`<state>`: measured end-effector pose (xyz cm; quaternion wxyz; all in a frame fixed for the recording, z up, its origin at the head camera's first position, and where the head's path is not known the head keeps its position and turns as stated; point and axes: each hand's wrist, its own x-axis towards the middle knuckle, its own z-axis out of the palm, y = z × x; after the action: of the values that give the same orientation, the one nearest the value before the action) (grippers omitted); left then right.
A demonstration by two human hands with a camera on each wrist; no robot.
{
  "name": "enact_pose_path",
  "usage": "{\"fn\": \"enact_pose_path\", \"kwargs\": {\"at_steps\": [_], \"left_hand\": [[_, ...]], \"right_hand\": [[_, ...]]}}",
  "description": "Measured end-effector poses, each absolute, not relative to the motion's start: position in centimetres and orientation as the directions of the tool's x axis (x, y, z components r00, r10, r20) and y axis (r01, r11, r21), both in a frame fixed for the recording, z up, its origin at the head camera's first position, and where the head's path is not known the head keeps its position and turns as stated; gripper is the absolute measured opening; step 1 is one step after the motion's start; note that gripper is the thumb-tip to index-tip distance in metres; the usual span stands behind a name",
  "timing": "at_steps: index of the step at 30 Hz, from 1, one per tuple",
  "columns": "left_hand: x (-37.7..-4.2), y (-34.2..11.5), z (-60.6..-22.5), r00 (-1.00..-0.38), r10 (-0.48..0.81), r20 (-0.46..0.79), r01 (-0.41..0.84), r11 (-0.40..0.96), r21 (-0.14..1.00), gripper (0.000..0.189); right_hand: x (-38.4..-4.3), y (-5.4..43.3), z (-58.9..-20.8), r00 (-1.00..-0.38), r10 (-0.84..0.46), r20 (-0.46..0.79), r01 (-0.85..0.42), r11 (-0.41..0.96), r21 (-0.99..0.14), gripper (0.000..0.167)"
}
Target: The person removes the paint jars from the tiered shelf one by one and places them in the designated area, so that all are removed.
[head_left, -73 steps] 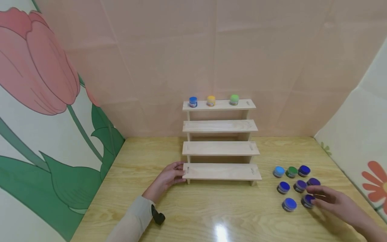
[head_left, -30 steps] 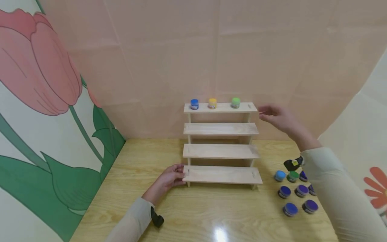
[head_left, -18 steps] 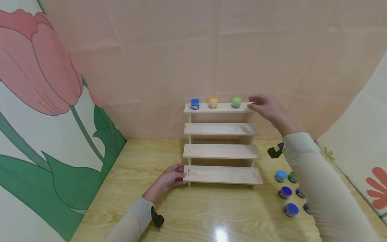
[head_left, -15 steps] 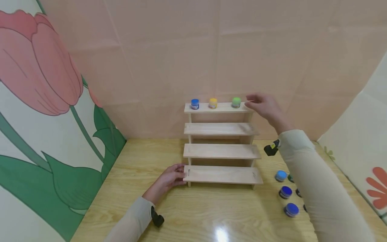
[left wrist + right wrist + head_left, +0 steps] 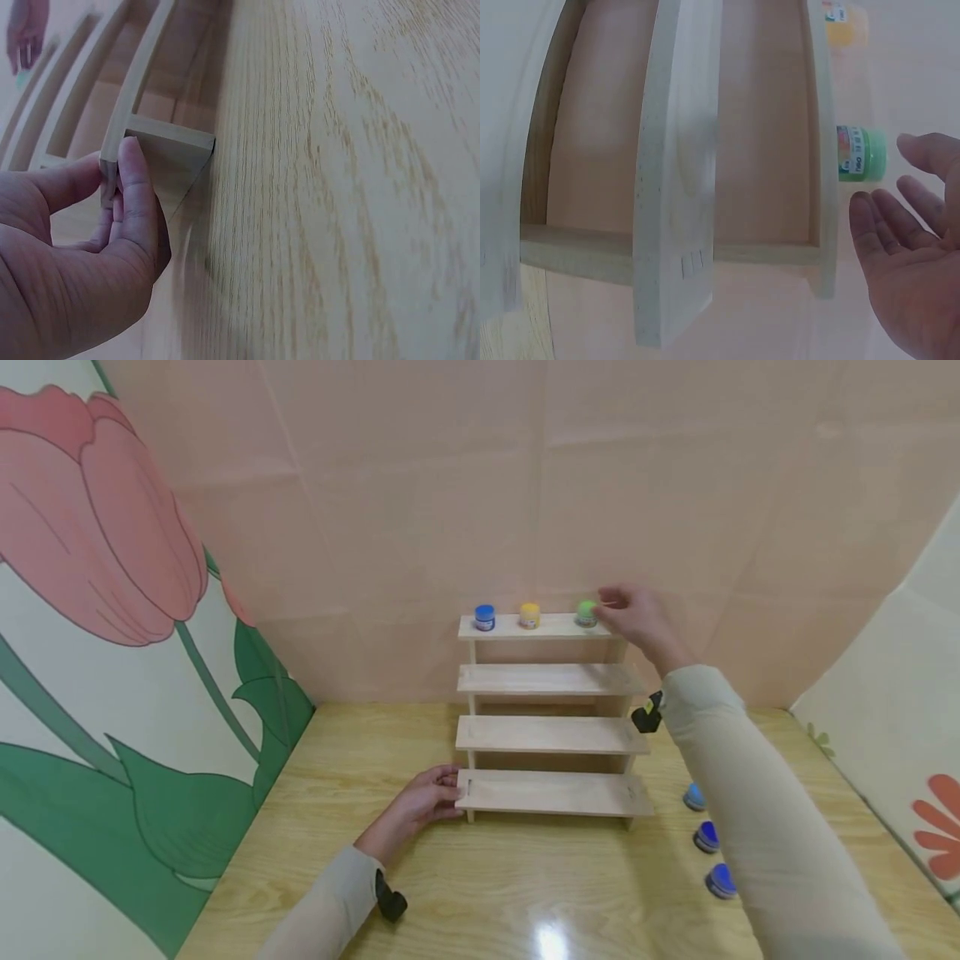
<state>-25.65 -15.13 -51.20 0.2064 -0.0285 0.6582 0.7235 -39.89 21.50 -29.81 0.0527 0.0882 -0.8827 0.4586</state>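
A four-step wooden display rack (image 5: 555, 733) stands on the table against the backdrop. My left hand (image 5: 422, 797) pinches the left end of its lowest shelf; in the left wrist view the thumb and fingers (image 5: 136, 187) grip the board's edge. On the top shelf sit a small blue-lidded paint jar (image 5: 485, 617), a yellow jar (image 5: 529, 615) and a light green jar (image 5: 585, 615). My right hand (image 5: 637, 617) reaches to the right side of the green jar, partly covering it. In the right wrist view, its fingers are parted around a gap beside the green jar (image 5: 864, 154), holding nothing.
On the table right of the rack stand a light blue jar (image 5: 693, 797), a dark blue jar (image 5: 706, 837) and a blue jar (image 5: 721, 882). My right sleeve (image 5: 765, 810) crosses over that area and hides other jars. A pink backdrop (image 5: 375, 527) rises behind the rack.
My right hand has gone from the jars at the right of the table up to the top shelf, then leftward to the green jar. The left hand keeps its grip on the rack.
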Motion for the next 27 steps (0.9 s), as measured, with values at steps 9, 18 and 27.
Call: {"fn": "enact_pose_path", "kwargs": {"at_steps": [9, 18, 27], "left_hand": [[-25.4, -15.0, -50.8, -0.912, 0.263, -0.315, -0.334, -0.031, 0.942, 0.054], [-25.5, -14.9, -50.9, -0.911, 0.268, -0.312, -0.333, -0.036, 0.942, 0.054], [-25.4, -15.0, -50.8, -0.912, 0.268, -0.311, -0.331, -0.031, 0.943, 0.055]], "right_hand": [[-40.3, 20.9, -30.0, -0.983, -0.108, 0.146, -0.182, 0.595, -0.783, 0.055], [-40.9, 20.3, -30.5, -0.977, -0.101, 0.189, -0.21, 0.63, -0.747, 0.049], [-40.8, 20.3, -30.5, -0.979, -0.09, 0.183, -0.199, 0.62, -0.759, 0.048]]}}
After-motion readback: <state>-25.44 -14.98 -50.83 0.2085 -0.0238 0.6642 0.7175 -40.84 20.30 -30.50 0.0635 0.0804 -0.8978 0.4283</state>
